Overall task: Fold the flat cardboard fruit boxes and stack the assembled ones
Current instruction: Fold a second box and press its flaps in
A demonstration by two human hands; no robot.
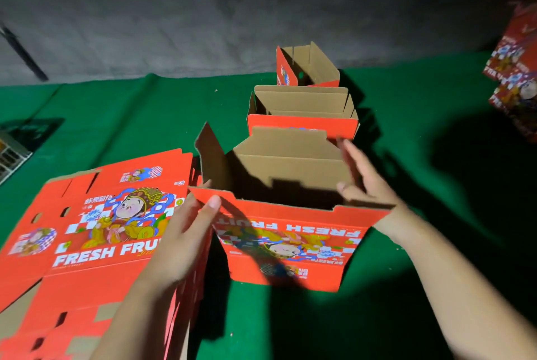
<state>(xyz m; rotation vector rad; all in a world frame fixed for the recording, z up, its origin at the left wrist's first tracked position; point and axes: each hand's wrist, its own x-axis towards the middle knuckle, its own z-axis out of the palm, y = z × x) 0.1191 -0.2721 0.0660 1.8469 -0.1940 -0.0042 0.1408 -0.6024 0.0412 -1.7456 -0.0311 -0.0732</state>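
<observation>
We see a half-folded red fruit box [286, 246] standing open, its print upside down. Left of it lies a stack of flat boxes [96, 231]; behind stand two assembled boxes [302, 115].

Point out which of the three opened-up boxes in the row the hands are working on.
The nearest box, "FRESH FRUIT" print upside down: left hand and right hand touch its sides. The two behind stand untouched.
</observation>
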